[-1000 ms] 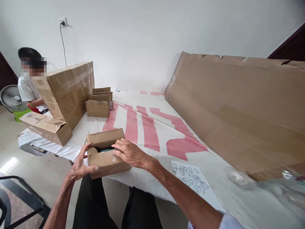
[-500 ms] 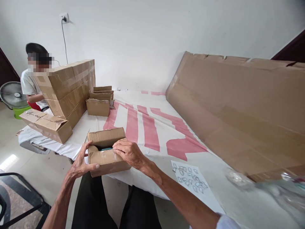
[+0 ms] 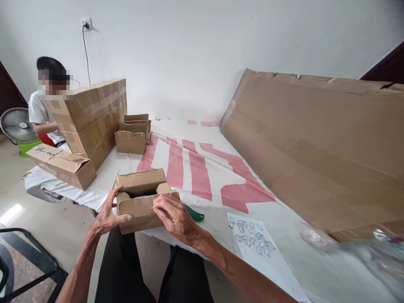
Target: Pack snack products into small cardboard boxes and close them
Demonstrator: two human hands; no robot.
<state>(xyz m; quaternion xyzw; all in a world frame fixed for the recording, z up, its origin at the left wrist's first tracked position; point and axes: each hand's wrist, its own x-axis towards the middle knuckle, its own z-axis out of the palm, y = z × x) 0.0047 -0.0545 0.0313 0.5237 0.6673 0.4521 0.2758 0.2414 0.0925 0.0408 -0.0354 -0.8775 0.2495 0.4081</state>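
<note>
White-clothed table (image 3: 195, 139), stacked cartons (image 3: 91, 113), green tool (image 3: 194, 214) behind right hand (image 3: 173, 216)

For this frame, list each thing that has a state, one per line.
small box: open, flaps up, at the table edge
left hand: grips the box's left end
right hand: on the near flap
stacked cartons: taped shut
far box: open
big cardboard sheet: flattened, leaning

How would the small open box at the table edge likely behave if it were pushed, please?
The box overhangs the table edge, so it could probably tip off. Its creased flaps look floppy rather than stiff. The left hand and right hand steady it, suggesting it is light.
</note>
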